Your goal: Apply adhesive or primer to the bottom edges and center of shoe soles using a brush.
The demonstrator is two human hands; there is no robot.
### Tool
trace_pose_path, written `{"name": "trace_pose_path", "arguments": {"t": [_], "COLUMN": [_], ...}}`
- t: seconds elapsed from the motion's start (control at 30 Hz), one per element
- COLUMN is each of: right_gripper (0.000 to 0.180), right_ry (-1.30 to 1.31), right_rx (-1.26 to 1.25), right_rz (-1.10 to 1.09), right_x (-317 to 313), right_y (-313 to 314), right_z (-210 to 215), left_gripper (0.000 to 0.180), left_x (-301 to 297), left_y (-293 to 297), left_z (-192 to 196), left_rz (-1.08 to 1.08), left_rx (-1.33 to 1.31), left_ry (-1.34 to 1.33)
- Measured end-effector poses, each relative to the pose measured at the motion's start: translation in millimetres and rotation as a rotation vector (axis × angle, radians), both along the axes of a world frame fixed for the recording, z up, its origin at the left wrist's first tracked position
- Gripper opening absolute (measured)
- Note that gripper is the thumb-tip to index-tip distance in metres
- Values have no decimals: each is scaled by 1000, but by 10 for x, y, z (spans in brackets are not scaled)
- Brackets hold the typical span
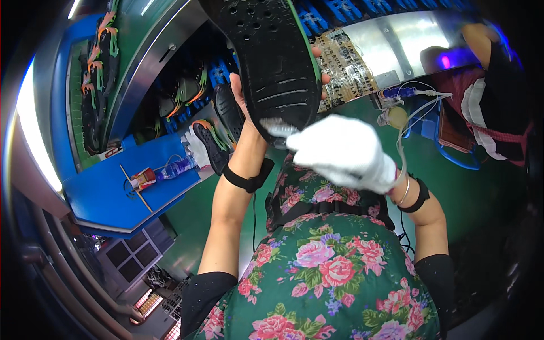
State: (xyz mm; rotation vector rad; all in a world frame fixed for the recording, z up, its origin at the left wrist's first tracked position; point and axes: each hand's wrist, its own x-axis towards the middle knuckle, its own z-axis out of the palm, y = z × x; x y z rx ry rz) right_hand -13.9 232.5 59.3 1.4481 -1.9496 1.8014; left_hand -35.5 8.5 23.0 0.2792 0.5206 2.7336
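My bare left hand grips a black shoe sole from behind, its thumb along one edge and fingertips showing at the other. The sole stands nearly upright, with round holes at the top, ridged lines lower down and a thin green edge. My right hand, in a white glove, is closed on what looks like a small brush. The brush's pale bristles lie against the sole's lower, rounded end. Its handle is hidden in the glove.
At left, a blue table holds a bottle, a small red container and a thin stick. More black soles lean beside a white glove. Ahead runs a metal machine edge, partly taped, with blue racks behind. Another person's arm shows at right, near a cup and tubing.
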Motion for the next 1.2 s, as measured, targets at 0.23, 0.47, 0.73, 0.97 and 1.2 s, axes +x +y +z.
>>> {"name": "trace_pose_path", "arguments": {"t": [0.23,0.47,0.73,0.97,1.2], "right_gripper": [25,34,32,25,15], "right_ry": [-284,-106,46,-264,-658], "right_rx": [27,63,115,74,13], "right_rz": [87,187,91,35,-22], "right_x": [-8,88,25,45,-191], "right_y": [67,30,86,77,60], "right_z": [31,19,24,23,140], "left_gripper": [135,80,54,59,69], "left_x": [15,17,-60,-100,206], "left_y": [-132,-382,-420,-504,-178], "left_z": [21,28,105,-75,-210], "left_rz": [-144,-41,-113,-213,-59], "left_rx": [22,-379,-291,-82,-118], "left_ry": [-121,-434,-416,-417,-579]}}
